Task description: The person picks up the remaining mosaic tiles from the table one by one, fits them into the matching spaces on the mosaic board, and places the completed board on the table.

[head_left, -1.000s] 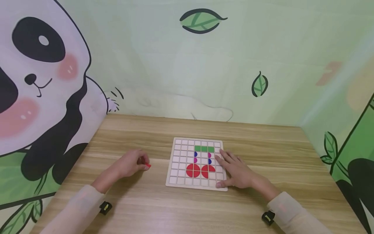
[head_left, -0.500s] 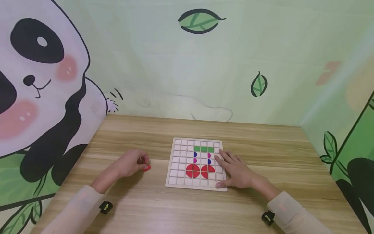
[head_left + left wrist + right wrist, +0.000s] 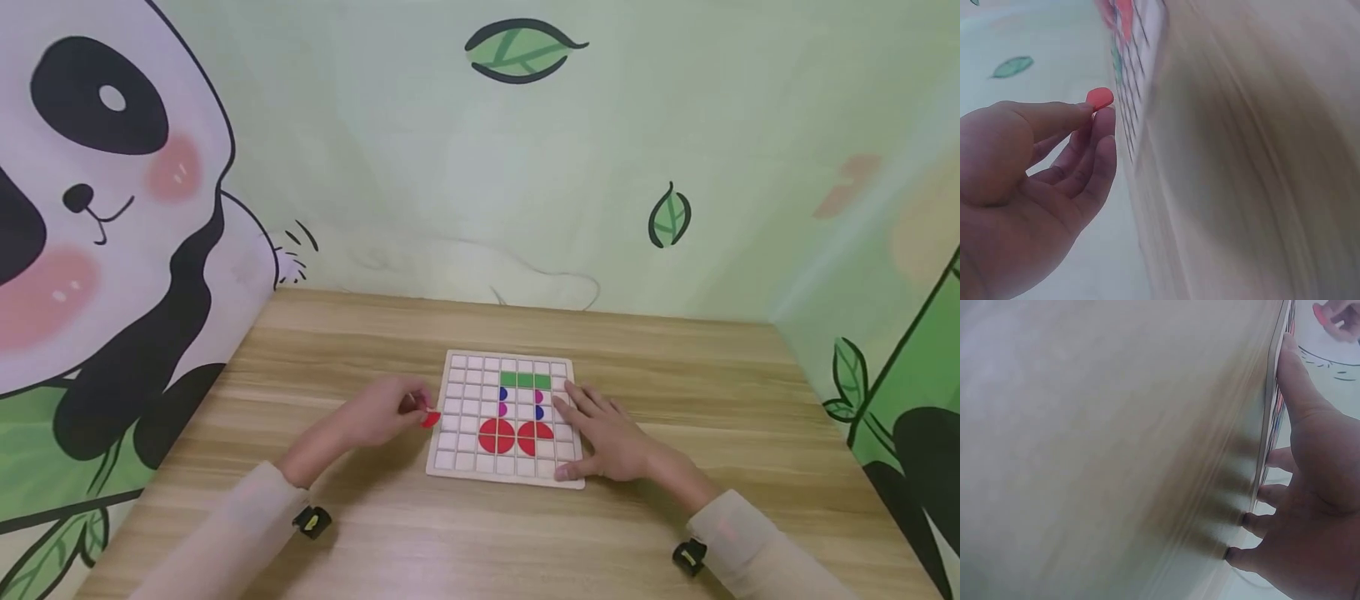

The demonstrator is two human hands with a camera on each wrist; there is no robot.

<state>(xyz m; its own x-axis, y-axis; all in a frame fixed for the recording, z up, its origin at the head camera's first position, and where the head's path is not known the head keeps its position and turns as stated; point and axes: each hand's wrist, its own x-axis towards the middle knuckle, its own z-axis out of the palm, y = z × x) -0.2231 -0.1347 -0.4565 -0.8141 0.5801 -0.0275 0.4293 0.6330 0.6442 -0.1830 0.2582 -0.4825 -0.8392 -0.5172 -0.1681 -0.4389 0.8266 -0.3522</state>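
A white gridded board [image 3: 461,462] lies on the wooden table, bearing green squares [image 3: 517,380], small blue and magenta half-rounds, and red quarter-round tiles [image 3: 496,436]. Three of these red tiles form the right-hand round, with its lower right cell white. My left hand [image 3: 393,410] pinches a loose red tile [image 3: 431,419] between thumb and fingertips at the board's left edge; the left wrist view shows the tile [image 3: 1100,98] too. My right hand [image 3: 611,437] rests with spread fingers on the board's right edge, its thumb at the lower right corner.
The wooden table [image 3: 465,542] extends around the board on every side. Behind it stands a pale green wall cloth [image 3: 390,150] printed with a panda and leaves. A black strap mount [image 3: 312,522] sits at the left wrist, another [image 3: 689,557] at the right.
My left hand has carried the red tile rightward and slightly away from me, from the table's left part up to the board's left edge. My right hand has stayed on the board.
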